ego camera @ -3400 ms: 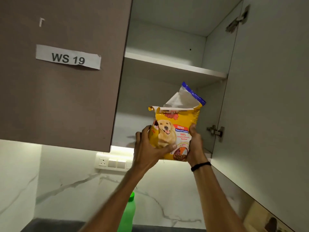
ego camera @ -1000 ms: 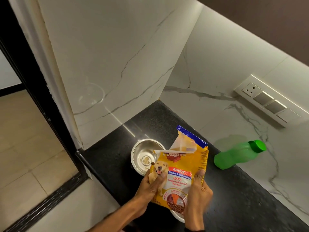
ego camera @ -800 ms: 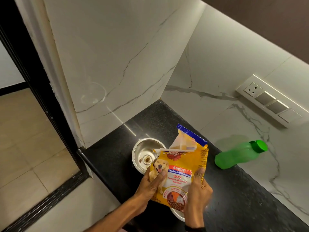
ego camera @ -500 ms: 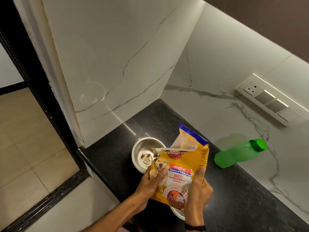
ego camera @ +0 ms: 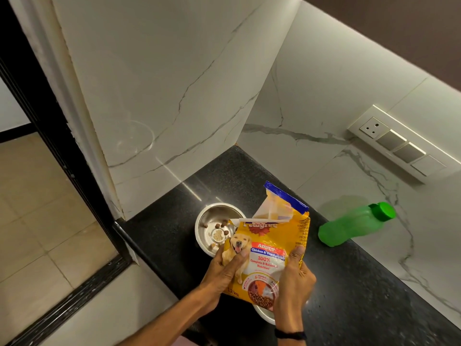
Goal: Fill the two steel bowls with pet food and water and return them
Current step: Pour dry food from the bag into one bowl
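A yellow pet food bag [ego camera: 269,248] with a torn-open top is held over the black counter, tilted toward a steel bowl [ego camera: 212,221]. My left hand [ego camera: 224,273] grips the bag's lower left side and my right hand [ego camera: 294,278] grips its lower right. Several brown kibble pieces lie inside that bowl. A second steel bowl [ego camera: 263,317] shows only as a rim below the bag, mostly hidden by the bag and my right hand.
A green water bottle [ego camera: 354,224] with a green cap stands on the black counter [ego camera: 349,295] against the marble wall. A socket and switch panel [ego camera: 399,146] is mounted on the right wall. The counter's left edge drops to a tiled floor [ego camera: 37,208].
The bag came down from the open cabinet to the counter. In the last second it has tipped slightly toward the bowl and kibble has dropped into it.
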